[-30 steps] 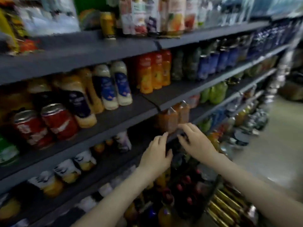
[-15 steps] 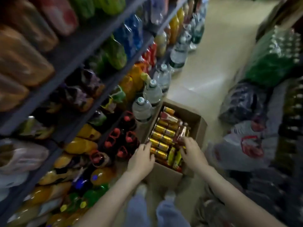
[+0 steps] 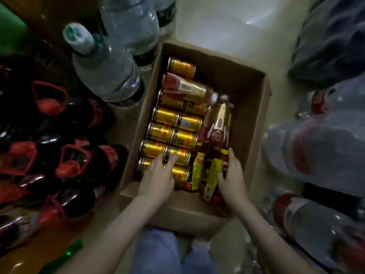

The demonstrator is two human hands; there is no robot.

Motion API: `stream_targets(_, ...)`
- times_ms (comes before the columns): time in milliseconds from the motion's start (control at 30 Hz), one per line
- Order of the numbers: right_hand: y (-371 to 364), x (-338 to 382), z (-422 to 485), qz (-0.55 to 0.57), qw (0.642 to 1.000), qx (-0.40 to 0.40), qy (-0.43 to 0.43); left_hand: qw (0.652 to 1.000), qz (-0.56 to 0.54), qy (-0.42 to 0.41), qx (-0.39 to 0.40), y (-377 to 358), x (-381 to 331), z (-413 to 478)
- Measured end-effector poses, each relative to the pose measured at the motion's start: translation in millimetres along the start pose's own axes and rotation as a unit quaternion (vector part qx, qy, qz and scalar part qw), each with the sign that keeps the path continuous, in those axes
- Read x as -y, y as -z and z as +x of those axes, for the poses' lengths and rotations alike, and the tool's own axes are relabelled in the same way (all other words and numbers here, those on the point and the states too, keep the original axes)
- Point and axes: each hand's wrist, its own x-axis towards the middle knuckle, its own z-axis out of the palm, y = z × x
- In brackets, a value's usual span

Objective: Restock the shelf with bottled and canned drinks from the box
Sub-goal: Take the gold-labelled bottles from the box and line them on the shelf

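An open cardboard box (image 3: pixel 249 113) sits on the floor in front of me. Gold cans (image 3: pixel 177 135) lie on their sides in two rows along its left half. Red-brown tea bottles (image 3: pixel 217 123) lie across the right half, and bottles with yellow labels (image 3: pixel 212 173) lie at the near right. My left hand (image 3: pixel 158 178) rests on the nearest gold cans, its fingers spread over them. My right hand (image 3: pixel 232 178) is around a yellow-labelled bottle, thumb on one side and fingers on the other. The shelf is out of view.
Large water bottles (image 3: pixel 102 70) stand to the left of the box. Dark soda bottles with red handles (image 3: pixel 73 161) crowd the floor further left. Shrink-wrapped bottle packs (image 3: pixel 316 147) lie on the right. Pale floor (image 3: pixel 217 22) stretches beyond the box. My knees (image 3: pixel 158 252) touch its near side.
The view swung from the shelf down to the floor box. Both hands left the shelf and went down into the box, left onto the cans, right onto a bottle.
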Motion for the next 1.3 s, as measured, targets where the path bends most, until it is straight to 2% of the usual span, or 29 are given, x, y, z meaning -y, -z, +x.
stream_targets(100, -27.3, -0.8, 69.9, 0.003, 0.999, -0.019, 0.033, 0.997, 0.055, -0.047, -0.04, -10.0, 7.9, 56.9)
stream_targets(200, -47.0, 5.9, 127.6, -0.059, 0.997, -0.041, 0.038, 0.99, 0.078, -0.085, -0.077, -14.4, 12.0, 106.7)
stream_targets(400, -62.4, 9.5, 165.3, -0.091, 0.992, -0.071, -0.041, 0.99, 0.046, -0.099, -0.093, -33.0, 11.6, 135.4)
stream_targets(467, -54.8, 12.1, 157.4, -0.083, 0.994, -0.072, -0.026, 0.991, -0.044, -0.1, -0.077, -30.9, 10.0, 126.6)
stream_targets(533, -46.9, 14.5, 136.5, -0.082, 0.993, -0.08, -0.002, 0.974, -0.213, -0.073, -0.033, -20.6, 8.7, 114.4)
stream_targets(600, -44.8, 18.6, 102.9, -0.076, 0.993, -0.087, 0.021, 0.929, -0.367, -0.045, 0.005, -6.7, 6.1, 101.8)
stream_targets(700, -43.8, 29.3, 49.6, -0.024, 0.996, -0.083, 0.037, 0.847, -0.527, 0.021, 0.06, 13.8, 3.0, 88.2)
stream_targets(800, -46.0, 49.7, 4.4, 0.007, 0.994, -0.053, 0.093, 0.785, -0.605, 0.059, 0.123, 28.7, -2.6, 72.9)
stream_targets(867, -54.5, 67.8, -16.8, -0.002, 0.99, -0.026, 0.141, 0.772, -0.624, 0.038, 0.115, 30.6, -3.9, 62.8)
stream_targets(933, -58.7, 81.5, -23.0, -0.015, 0.98, 0.022, 0.196, 0.784, -0.619, 0.031, 0.041, 33.3, 5.7, 56.8)
stream_targets(1033, -43.7, 91.4, 2.8, 0.042, 0.948, 0.199, 0.244, 0.808, -0.584, 0.046, -0.061, 43.8, 36.3, 53.2)
stream_targets(1067, -37.3, 92.0, 17.3, 0.056, 0.94, 0.213, 0.259, 0.815, -0.571, 0.045, -0.085, 47.2, 46.5, 52.9)
stream_targets(1100, -31.0, 92.2, 33.0, 0.058, 0.943, 0.191, 0.265, 0.821, -0.561, 0.045, -0.099, 48.9, 54.4, 53.6)
stream_targets(1133, -29.1, 94.9, 52.9, 0.041, 0.954, 0.137, 0.264, 0.824, -0.554, 0.038, -0.111, 51.9, 62.0, 53.3)
stream_targets(1233, -33.1, 108.5, 121.2, -0.116, 0.96, -0.064, 0.247, 0.822, -0.555, 0.019, -0.122, 55.8, 78.2, 51.0)
stream_targets(1300, -34.4, 122.2, 162.9, -0.186, 0.953, -0.083, 0.222, 0.8, -0.585, 0.02, -0.128, 54.2, 84.9, 51.2)
